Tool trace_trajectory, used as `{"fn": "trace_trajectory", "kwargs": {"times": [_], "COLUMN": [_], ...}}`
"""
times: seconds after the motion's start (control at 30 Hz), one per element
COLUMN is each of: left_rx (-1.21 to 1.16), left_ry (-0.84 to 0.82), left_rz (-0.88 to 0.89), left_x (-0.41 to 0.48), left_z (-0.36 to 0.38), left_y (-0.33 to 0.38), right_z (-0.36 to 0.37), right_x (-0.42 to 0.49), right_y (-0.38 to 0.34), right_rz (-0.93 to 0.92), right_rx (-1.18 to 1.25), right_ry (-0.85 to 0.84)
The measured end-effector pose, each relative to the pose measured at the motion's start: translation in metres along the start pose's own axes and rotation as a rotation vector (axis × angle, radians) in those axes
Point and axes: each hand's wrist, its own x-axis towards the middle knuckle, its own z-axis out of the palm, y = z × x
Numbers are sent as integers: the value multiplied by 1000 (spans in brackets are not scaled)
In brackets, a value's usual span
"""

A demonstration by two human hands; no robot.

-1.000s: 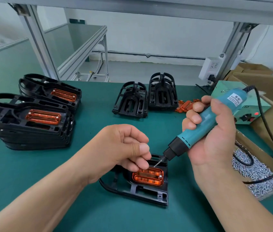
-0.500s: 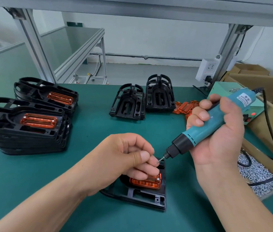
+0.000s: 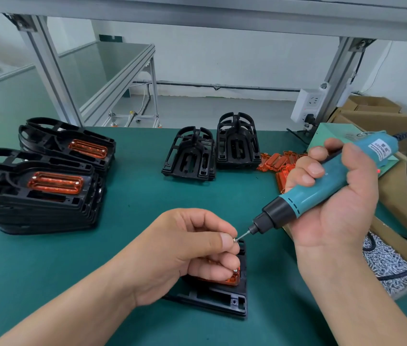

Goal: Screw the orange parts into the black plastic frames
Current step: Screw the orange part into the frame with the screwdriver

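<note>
A black plastic frame [image 3: 220,299] lies flat on the green table in front of me, with an orange part [image 3: 231,279] seated in it, mostly hidden under my fingers. My left hand [image 3: 192,253] hovers over it, fingers curled, and pinches a small screw [image 3: 234,240] between thumb and forefinger. My right hand [image 3: 334,196] grips a teal electric screwdriver [image 3: 322,183], tilted down to the left. Its bit tip touches the pinched screw.
Two stacks of frames with orange parts fitted [image 3: 47,188] [image 3: 72,146] stand at the left. Two bare black frames [image 3: 190,156] [image 3: 237,143] and loose orange parts [image 3: 276,162] lie at the back. A cardboard box of screws [image 3: 387,265] and the driver's power unit [image 3: 332,136] sit at the right.
My left hand has lifted a screw up to the driver's bit, and the bit tip now meets it. My view has shifted slightly closer to the frame.
</note>
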Motion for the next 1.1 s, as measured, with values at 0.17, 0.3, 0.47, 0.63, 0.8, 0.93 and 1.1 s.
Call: {"fn": "trace_trajectory", "kwargs": {"times": [0.17, 0.3, 0.47, 0.63, 0.8, 0.93, 1.1], "left_rx": [-23, -28, -4, 33, 96, 180, 341], "left_ry": [-7, -17, -4, 0, 46, 86, 98], "left_rz": [-16, -23, -17, 0, 85, 194, 283], "left_x": [1, 0, -1, -1, 1, 3, 6], "left_z": [1, 1, 2, 2, 1, -2, -7], "left_y": [0, 0, 0, 0, -4, -8, -13], "right_z": [0, -1, 0, 3, 3, 4, 2], "right_x": [-1, -1, -2, -5, -6, -7, -7], "right_y": [0, 0, 1, 2, 5, 10, 14], "right_rz": [-5, -5, -23, -51, -52, -35, 6], "right_rx": [4, 5, -23, -66, -72, -83, -118], "right_ry": [-6, -10, -18, -32, -7, 25, 45]}}
